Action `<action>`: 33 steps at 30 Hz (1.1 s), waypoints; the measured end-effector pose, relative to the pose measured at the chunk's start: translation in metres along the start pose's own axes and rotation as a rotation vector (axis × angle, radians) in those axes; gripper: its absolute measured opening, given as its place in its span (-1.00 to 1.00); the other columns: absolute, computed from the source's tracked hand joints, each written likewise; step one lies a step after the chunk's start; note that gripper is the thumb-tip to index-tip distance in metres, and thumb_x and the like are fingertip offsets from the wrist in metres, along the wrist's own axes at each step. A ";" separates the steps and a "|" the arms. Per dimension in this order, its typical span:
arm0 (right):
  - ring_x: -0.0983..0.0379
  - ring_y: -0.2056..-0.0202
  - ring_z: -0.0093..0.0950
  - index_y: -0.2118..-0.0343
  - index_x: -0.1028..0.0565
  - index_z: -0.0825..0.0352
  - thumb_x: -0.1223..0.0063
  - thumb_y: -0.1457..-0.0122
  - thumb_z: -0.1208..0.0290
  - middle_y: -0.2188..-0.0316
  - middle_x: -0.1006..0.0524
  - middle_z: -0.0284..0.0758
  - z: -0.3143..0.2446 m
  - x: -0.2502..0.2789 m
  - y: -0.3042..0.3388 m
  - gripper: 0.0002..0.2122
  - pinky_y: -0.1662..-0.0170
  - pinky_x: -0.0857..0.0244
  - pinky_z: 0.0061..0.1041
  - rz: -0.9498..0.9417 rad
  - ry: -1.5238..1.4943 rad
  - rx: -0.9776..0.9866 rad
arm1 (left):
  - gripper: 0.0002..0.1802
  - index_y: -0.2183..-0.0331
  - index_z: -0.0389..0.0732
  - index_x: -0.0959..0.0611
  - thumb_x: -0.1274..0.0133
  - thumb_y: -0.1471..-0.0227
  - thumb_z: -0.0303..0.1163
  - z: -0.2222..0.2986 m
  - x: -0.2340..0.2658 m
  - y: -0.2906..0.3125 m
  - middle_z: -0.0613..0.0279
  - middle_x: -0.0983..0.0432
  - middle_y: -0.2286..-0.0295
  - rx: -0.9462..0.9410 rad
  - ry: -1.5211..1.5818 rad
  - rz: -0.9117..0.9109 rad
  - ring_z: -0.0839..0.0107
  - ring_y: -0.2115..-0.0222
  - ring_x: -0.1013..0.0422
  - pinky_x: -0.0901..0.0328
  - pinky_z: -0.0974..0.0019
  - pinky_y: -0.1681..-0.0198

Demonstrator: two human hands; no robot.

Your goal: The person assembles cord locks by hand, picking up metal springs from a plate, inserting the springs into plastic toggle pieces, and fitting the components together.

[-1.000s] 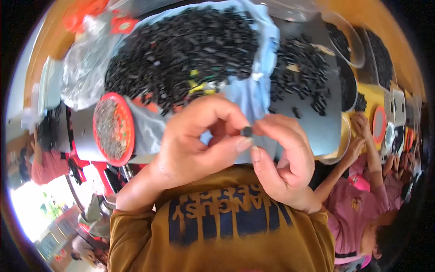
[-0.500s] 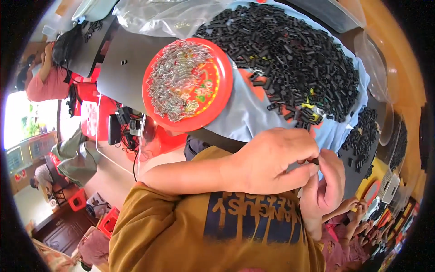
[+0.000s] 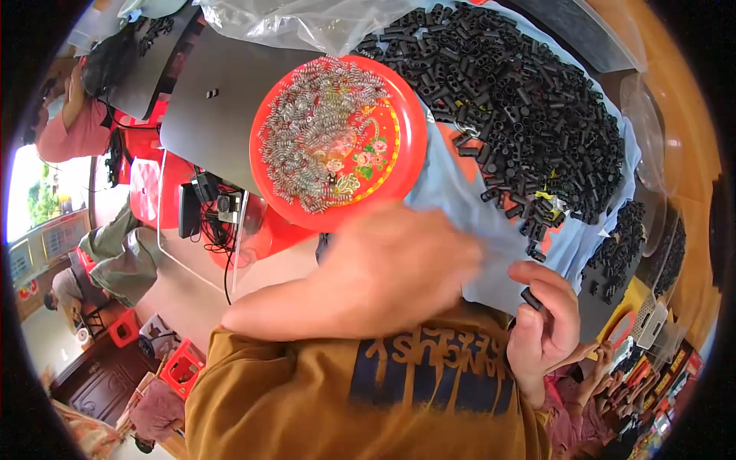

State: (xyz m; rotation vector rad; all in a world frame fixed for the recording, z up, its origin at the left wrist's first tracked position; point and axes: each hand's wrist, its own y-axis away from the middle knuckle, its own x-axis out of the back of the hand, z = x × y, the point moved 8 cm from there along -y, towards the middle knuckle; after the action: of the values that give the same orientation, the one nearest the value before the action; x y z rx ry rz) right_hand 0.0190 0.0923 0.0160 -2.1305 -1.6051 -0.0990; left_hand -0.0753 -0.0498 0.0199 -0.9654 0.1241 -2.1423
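My right hand (image 3: pixel 548 322) pinches a small black plastic tube (image 3: pixel 530 299) between thumb and fingers, just off the table's near edge. My left hand (image 3: pixel 391 268) is smeared by motion, so its fingers do not show clearly; it lies between the right hand and the near rim of a red plate (image 3: pixel 414 153). Small metal coil springs (image 3: pixel 307 138) are heaped over the left part of that plate. A big pile of black plastic tubes (image 3: pixel 521 115) spreads over a light blue cloth (image 3: pixel 491 253) on the table.
Clear plastic sheeting (image 3: pixel 307 23) lies behind the plate. One small part (image 3: pixel 212 93) rests on the dark tabletop (image 3: pixel 218 126) at left. More black parts (image 3: pixel 617 245) are at the right, near a clear tray (image 3: pixel 648 130). Red stools (image 3: pixel 182 366) and people are further off.
My hands have parted: the left has swung left toward the plate, while the right stays in place, now visibly holding the black tube. The view has shifted slightly.
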 end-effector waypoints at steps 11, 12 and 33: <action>-0.45 0.32 -0.34 0.30 -0.47 0.43 -0.20 0.20 0.75 0.35 -0.49 -0.16 0.016 -0.009 0.004 -0.69 0.25 -0.35 -0.46 -0.041 -0.100 -0.105 | -0.85 0.36 -0.14 -0.60 -0.10 0.10 -0.45 -0.069 0.061 0.013 0.28 -0.42 0.48 0.234 -0.641 0.054 0.26 0.45 -0.40 -0.25 0.23 0.33; -0.45 0.32 -0.34 0.31 -0.48 0.43 -0.22 0.21 0.75 0.36 -0.50 -0.17 0.018 -0.008 0.005 -0.68 0.26 -0.35 -0.46 -0.034 -0.079 -0.108 | -0.85 0.36 -0.13 -0.60 -0.09 0.10 -0.45 -0.068 0.059 0.012 0.29 -0.42 0.48 0.213 -0.661 0.054 0.27 0.45 -0.40 -0.25 0.23 0.33; -0.43 0.38 -0.43 0.29 -0.48 0.49 -0.18 0.14 0.74 0.33 -0.47 -0.17 0.023 -0.007 0.007 -0.73 0.32 -0.33 -0.55 -0.051 -0.255 -0.112 | -0.88 0.43 -0.24 -0.58 -0.10 0.17 -0.55 -0.072 0.060 0.006 0.25 -0.46 0.51 0.370 -0.418 0.093 0.32 0.52 -0.41 -0.29 0.33 0.41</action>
State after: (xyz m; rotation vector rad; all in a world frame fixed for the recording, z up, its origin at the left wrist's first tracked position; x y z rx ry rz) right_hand 0.0181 0.0936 -0.0086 -2.2620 -1.8371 0.0722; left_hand -0.1446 -0.1098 0.0026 -1.1300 -0.4102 -1.7526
